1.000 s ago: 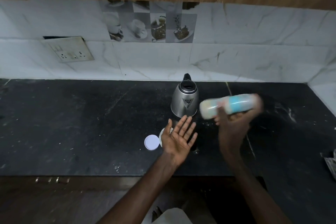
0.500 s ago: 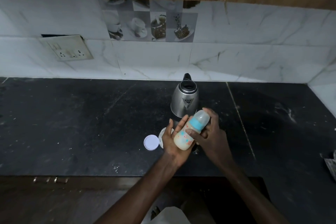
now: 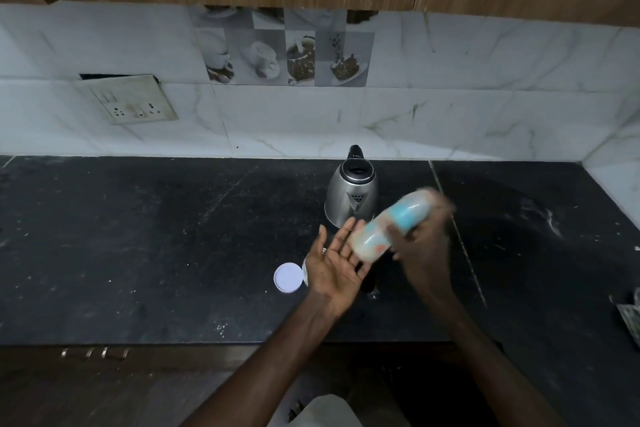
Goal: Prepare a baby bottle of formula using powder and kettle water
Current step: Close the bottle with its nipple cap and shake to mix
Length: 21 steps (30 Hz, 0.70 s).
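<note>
My right hand (image 3: pixel 420 246) grips a baby bottle (image 3: pixel 389 225) with a blue collar and milky contents, tilted with its cap end up to the right and blurred by motion. Its base sits just above the fingers of my left hand (image 3: pixel 334 263), which is held palm up with fingers spread. A steel kettle (image 3: pixel 351 198) stands on the black counter (image 3: pixel 156 236) right behind both hands. A white round lid (image 3: pixel 288 277) lies on the counter left of my left hand, beside a container that the hand mostly hides.
A socket plate (image 3: pixel 130 100) hangs on the marble backsplash at the left. Some crumpled packaging (image 3: pixel 632 314) lies at the right edge of the counter. Wooden cabinets run above. The counter's front edge is close below my forearms.
One second ago the bottle was held apart at the right, then it lay in my left palm; now it has lifted off the palm up to the right, blurred by motion.
</note>
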Tool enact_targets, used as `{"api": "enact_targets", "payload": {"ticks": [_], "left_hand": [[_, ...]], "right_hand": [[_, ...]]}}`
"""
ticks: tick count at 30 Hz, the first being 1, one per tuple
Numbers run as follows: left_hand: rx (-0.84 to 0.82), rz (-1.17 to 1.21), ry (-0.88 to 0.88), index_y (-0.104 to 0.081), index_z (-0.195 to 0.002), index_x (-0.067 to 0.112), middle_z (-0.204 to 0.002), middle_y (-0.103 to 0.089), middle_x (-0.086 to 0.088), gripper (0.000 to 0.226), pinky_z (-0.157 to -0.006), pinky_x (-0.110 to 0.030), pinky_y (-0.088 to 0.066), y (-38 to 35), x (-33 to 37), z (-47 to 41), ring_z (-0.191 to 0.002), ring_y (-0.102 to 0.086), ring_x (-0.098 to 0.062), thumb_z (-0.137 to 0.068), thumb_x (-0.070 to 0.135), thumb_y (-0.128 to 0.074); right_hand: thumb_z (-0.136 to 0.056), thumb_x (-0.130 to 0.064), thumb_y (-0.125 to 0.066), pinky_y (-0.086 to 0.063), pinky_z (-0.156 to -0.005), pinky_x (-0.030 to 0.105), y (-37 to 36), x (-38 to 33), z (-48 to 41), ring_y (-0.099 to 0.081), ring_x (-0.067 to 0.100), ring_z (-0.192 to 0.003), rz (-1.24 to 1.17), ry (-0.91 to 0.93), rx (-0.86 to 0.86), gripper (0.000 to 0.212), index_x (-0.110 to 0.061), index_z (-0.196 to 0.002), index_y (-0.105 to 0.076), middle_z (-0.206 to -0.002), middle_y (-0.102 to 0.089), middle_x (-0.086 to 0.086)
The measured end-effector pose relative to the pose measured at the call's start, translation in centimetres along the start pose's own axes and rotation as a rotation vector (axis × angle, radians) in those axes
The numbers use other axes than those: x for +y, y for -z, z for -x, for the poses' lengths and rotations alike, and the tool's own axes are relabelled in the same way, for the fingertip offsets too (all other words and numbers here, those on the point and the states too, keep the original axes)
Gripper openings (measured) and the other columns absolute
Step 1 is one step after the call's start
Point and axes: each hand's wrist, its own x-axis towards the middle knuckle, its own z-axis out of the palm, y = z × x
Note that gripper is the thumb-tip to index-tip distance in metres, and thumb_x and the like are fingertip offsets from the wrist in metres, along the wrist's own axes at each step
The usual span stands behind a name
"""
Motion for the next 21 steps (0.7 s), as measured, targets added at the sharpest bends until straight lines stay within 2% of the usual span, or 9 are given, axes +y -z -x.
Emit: {"api": "enact_targets", "payload": {"ticks": [2,3,6,9,11,13,15,18,21], "left_hand": [[-0.01,0.021,-0.001,-0.071,-0.132,0.01,-0.144,-0.065,-0.01,0.06,-0.115,-0.048,-0.043,-0.1,-0.2,-0.2,-0.141,-0.055,-0.03,-0.099,0.057,-0.052],[-0.013,0.013,-0.007,-0.07,-0.133,0.011,-0.145,-0.065,-0.01,0.06,-0.116,-0.048,-0.043,-0.2,-0.3,-0.2,-0.14,-0.056,-0.029,-0.099,0.057,-0.051],[-0.014,-0.041,-0.023,-0.067,-0.138,0.018,-0.145,-0.065,-0.008,0.063,-0.12,-0.046,-0.04,-0.1,-0.9,0.2,-0.141,-0.055,-0.027,-0.097,0.062,-0.048],[-0.029,0.01,-0.028,-0.063,-0.142,0.015,-0.146,-0.062,-0.017,0.065,-0.122,-0.05,-0.037,-0.2,-1.3,0.6,-0.139,-0.055,-0.036,-0.098,0.061,-0.049],[-0.021,0.056,-0.037,-0.063,-0.142,0.014,-0.146,-0.062,-0.019,0.064,-0.118,-0.051,-0.042,0.0,-1.2,0.8,-0.135,-0.058,-0.039,-0.098,0.059,-0.052],[-0.013,0.069,-0.049,-0.062,-0.143,0.014,-0.149,-0.059,-0.019,0.063,-0.124,-0.053,-0.034,0.4,-1.2,0.9,-0.143,-0.05,-0.04,-0.099,0.058,-0.052],[-0.008,0.055,-0.039,-0.061,-0.144,0.014,-0.151,-0.056,-0.02,0.064,-0.127,-0.052,-0.029,0.7,-1.2,1.0,-0.147,-0.044,-0.04,-0.098,0.058,-0.052],[-0.034,0.021,-0.024,-0.058,-0.147,0.014,-0.153,-0.053,-0.021,0.068,-0.118,-0.048,-0.039,0.4,-1.3,1.3,-0.145,-0.046,-0.038,-0.098,0.061,-0.05],[-0.052,0.01,-0.017,-0.055,-0.149,0.017,-0.153,-0.055,-0.017,0.071,-0.123,-0.049,-0.035,0.5,-1.5,1.0,-0.145,-0.049,-0.034,-0.097,0.066,-0.047]], "right_hand": [[-0.071,-0.055,-0.088,-0.067,-0.079,0.037,-0.2,0.2,1.1,-0.075,0.004,-0.098,0.143,0.062,-0.227,0.08,-0.06,-0.133,-0.037,-0.119,-0.066,-0.025],[-0.072,-0.055,-0.088,-0.067,-0.075,0.034,0.1,0.2,0.8,-0.075,0.003,-0.096,0.128,0.089,-0.19,0.079,-0.062,-0.132,-0.037,-0.119,-0.067,-0.024],[-0.08,-0.055,-0.087,-0.068,-0.062,0.043,0.6,-0.3,-0.6,-0.079,0.012,-0.089,-0.051,0.048,0.041,0.071,-0.054,-0.134,-0.04,-0.113,-0.071,-0.012],[-0.074,-0.061,-0.088,-0.067,-0.075,0.04,-0.3,-0.3,0.7,-0.075,0.005,-0.094,0.111,0.056,-0.241,0.079,-0.053,-0.135,-0.038,-0.116,-0.068,-0.024],[-0.075,-0.065,-0.086,-0.062,-0.081,0.025,-0.7,0.0,1.8,-0.071,0.0,-0.1,0.186,0.071,-0.443,0.084,-0.057,-0.14,-0.033,-0.124,-0.064,-0.026],[-0.075,-0.07,-0.084,-0.058,-0.079,0.014,-0.3,0.5,1.6,-0.07,-0.003,-0.104,0.196,0.073,-0.513,0.088,-0.063,-0.141,-0.026,-0.127,-0.061,-0.029],[-0.075,-0.07,-0.083,-0.06,-0.082,0.017,-0.2,0.7,1.3,-0.07,-0.004,-0.108,0.195,0.06,-0.551,0.092,-0.066,-0.142,-0.021,-0.129,-0.06,-0.029],[-0.076,-0.061,-0.086,-0.063,-0.094,0.031,-0.6,0.3,1.5,-0.069,-0.002,-0.113,0.226,0.048,-0.584,0.095,-0.068,-0.14,-0.016,-0.135,-0.059,-0.022],[-0.072,-0.057,-0.09,-0.064,-0.09,0.036,0.0,-1.2,0.3,-0.071,0.001,-0.105,0.242,0.118,-0.501,0.097,-0.068,-0.139,-0.02,-0.126,-0.062,-0.026]]}}
